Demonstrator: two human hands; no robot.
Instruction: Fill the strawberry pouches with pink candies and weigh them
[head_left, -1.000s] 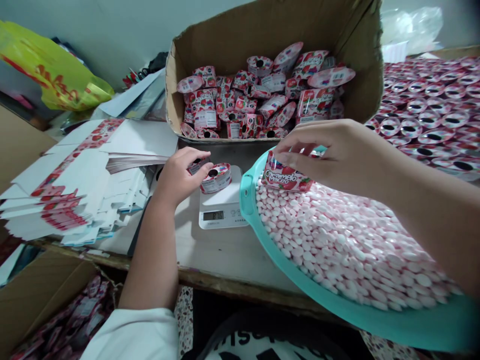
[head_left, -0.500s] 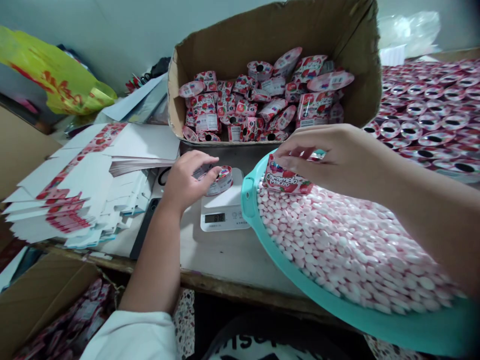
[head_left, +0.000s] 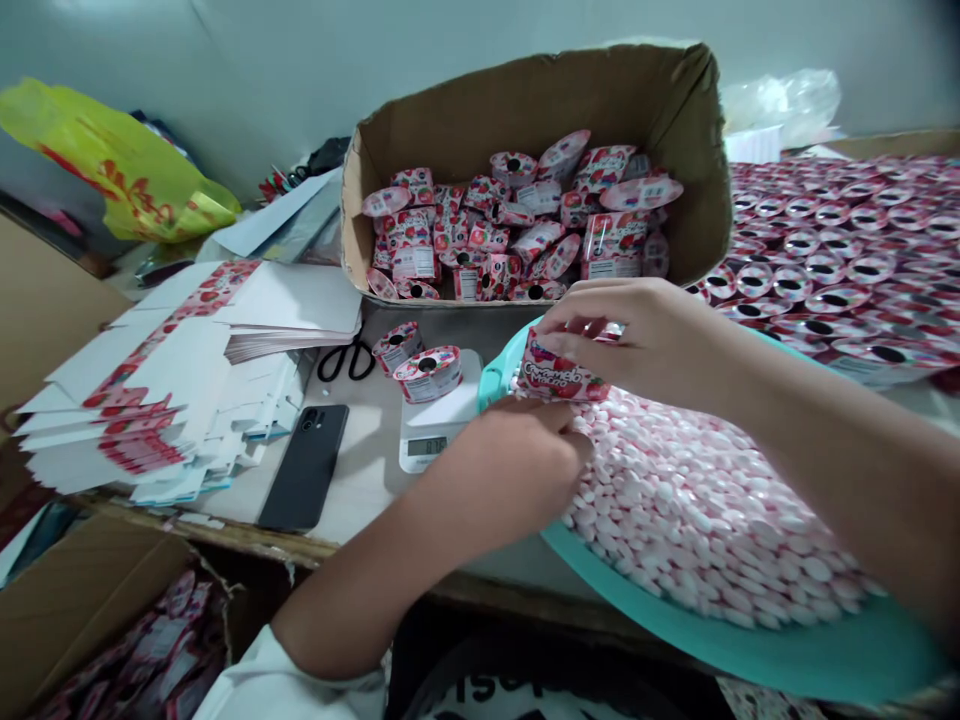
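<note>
Pink-and-red strawberry-print packet (head_left: 559, 378) near frame centre, pinched by fingers of right hand (head_left: 615, 325), over teal plastic basin (head_left: 750, 655) holding glossy pale-pink candies (head_left: 675, 500). Left hand (head_left: 517, 455) just below; fingertips hidden, can't tell grip. Brown cardboard box (head_left: 540, 90), upper centre: jumbled similar packets (head_left: 487, 237).

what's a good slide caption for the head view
Right hand holds a strawberry-print pack at a teal basin of pale pink pieces, left hand close by.
</note>
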